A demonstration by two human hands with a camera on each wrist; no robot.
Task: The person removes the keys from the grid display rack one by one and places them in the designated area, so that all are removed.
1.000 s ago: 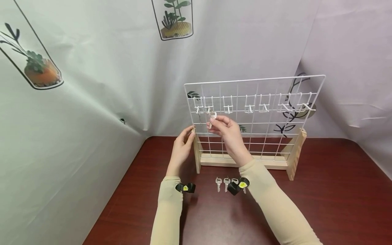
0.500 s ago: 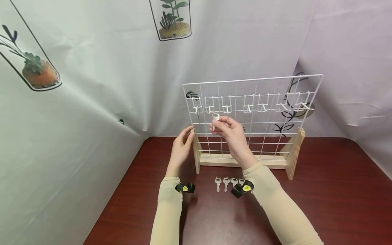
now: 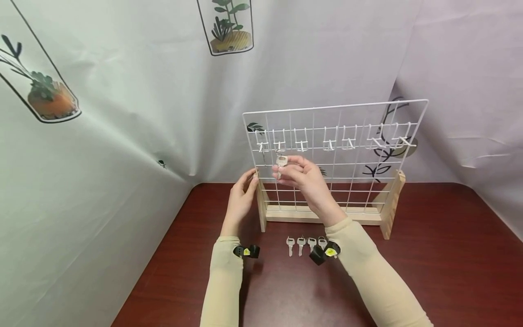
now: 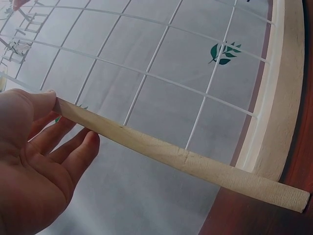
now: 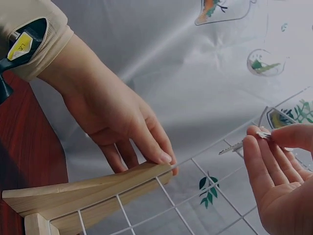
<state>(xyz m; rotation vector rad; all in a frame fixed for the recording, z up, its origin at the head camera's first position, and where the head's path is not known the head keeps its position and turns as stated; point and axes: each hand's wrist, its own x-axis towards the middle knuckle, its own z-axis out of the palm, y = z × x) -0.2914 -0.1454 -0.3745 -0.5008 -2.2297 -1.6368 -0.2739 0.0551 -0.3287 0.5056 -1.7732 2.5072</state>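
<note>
My right hand [image 3: 304, 179] pinches a silver key [image 3: 282, 161] by its lower part, in front of the wire rack [image 3: 335, 107]. The key's ring is just below the second white hook [image 3: 279, 146] from the left; whether it is on the hook is too small to tell. My left hand [image 3: 241, 197] grips the top of the rack's left wooden post [image 4: 146, 147], thumb on one side and fingers on the other. Another key [image 3: 264, 158] hangs thinly edge-on from the leftmost hook [image 3: 262, 146].
Several keys [image 3: 290, 246] with rings lie in a row on the dark red table [image 3: 278, 290], partly behind the right wrist camera [image 3: 318, 255]. More white hooks [image 3: 348, 144] line the rack to the right. A wooden foot [image 3: 392, 204] supports its right end.
My right hand moves the key slightly right, then back left and a little lower, below the second hook. My left hand stays on the post. The view shifts slightly.
</note>
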